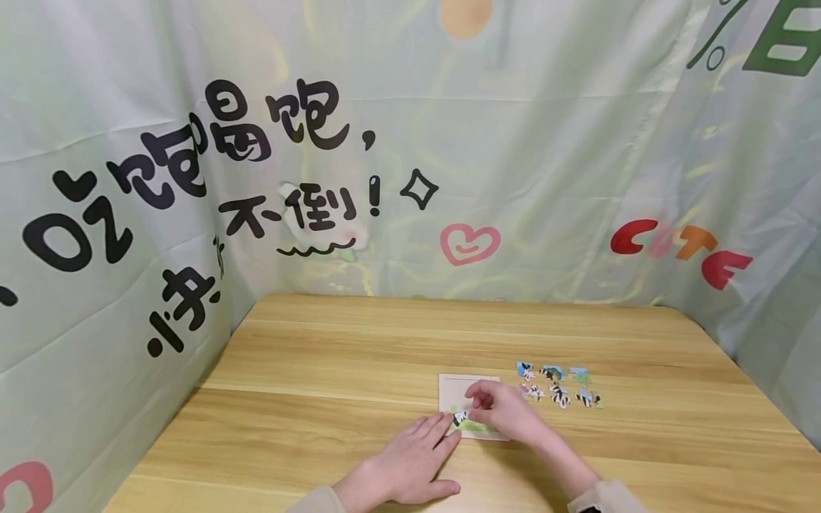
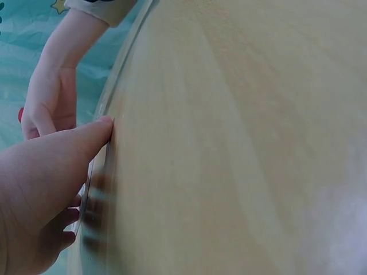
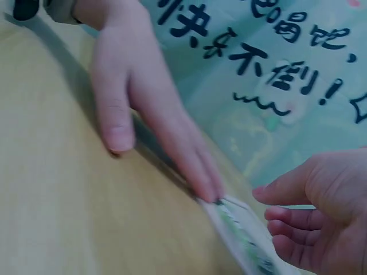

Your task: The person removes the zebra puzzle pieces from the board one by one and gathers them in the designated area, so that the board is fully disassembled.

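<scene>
Resting the straight-fingered left hand [image 1: 412,462] on the near left corner of the puzzle board [image 1: 452,389], holding the loosely curled right hand [image 1: 503,410], thumb parted, above its right edge.

Looking forward and down from head, facing table [image 1: 308,385] and lettered curtain [image 1: 545,149] from farthest off, skimming table from left wrist — close beside left hand [image 2: 46,183], peering past nearby right hand [image 3: 330,209] from right wrist — sharing lettered curtain, puzzle board [image 1: 451,388] and left hand with head view.

Puzzle board [image 1: 454,390] on table [image 1: 308,377], loose pieces [image 1: 560,396] to its right, curtain [image 1: 545,164] behind table.
</scene>
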Tool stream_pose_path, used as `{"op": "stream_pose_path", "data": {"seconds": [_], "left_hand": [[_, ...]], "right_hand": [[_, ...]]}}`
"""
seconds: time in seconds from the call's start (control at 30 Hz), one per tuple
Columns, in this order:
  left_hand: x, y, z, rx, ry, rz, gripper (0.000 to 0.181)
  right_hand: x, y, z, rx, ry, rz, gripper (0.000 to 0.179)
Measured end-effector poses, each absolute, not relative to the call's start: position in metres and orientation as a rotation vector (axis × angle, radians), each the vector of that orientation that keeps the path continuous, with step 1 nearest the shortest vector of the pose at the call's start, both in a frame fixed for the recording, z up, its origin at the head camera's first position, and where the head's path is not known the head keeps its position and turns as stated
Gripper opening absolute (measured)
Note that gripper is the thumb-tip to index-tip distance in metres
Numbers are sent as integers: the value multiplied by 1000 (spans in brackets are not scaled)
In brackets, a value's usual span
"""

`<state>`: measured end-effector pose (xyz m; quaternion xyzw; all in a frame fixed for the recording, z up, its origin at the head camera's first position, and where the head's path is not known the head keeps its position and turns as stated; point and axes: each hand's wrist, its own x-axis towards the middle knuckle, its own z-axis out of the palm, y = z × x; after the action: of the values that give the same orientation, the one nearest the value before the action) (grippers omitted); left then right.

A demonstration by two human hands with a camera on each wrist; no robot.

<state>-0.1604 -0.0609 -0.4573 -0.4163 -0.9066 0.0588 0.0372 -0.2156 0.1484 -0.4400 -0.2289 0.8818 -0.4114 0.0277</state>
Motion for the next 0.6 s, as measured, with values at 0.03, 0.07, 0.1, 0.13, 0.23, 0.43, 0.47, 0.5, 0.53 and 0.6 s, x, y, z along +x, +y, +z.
{"op": "stream_pose_path", "data": {"seconds": [0.03, 0.07, 0.1, 0.13, 0.23, 0.43, 0.47, 0.5, 0.53, 0.6], "left_hand": [[-160, -61, -457, -1278, -2784, 181, 73], [-160, -61, -457, -1279, -2787, 181, 73], [-159, -61, -457, -1280, -2790, 181, 73], [-159, -61, -457, -1282, -2796, 180, 73], [-159, -63, -458, -1283, -2808, 168, 74], [-160, -68, -457, -1278, -2817, 140, 75], [-160, -68, -456, -1280, -2820, 140, 75], [-159, -69, -455, -1282, -2822, 141, 75], [-159, -69, -454, -1285, -2823, 143, 75], [-158, -70, -454, -1286, -2825, 149, 76]], "right_hand": [[-215, 146, -442, -720, 2717, -1261, 22], [-215, 143, -444, -734, 2715, -1249, 22], [-214, 141, -446, -748, 2718, -1234, 22], [-214, 139, -448, -756, 2722, -1221, 23], [-213, 136, -452, -763, 2746, -1187, 21], [-212, 134, -452, -779, 2805, -1146, 17], [-212, 134, -452, -784, 2807, -1136, 17], [-212, 134, -452, -792, 2810, -1119, 17], [-211, 134, -453, -800, 2812, -1105, 17], [-211, 133, -453, -808, 2819, -1080, 18]]}}
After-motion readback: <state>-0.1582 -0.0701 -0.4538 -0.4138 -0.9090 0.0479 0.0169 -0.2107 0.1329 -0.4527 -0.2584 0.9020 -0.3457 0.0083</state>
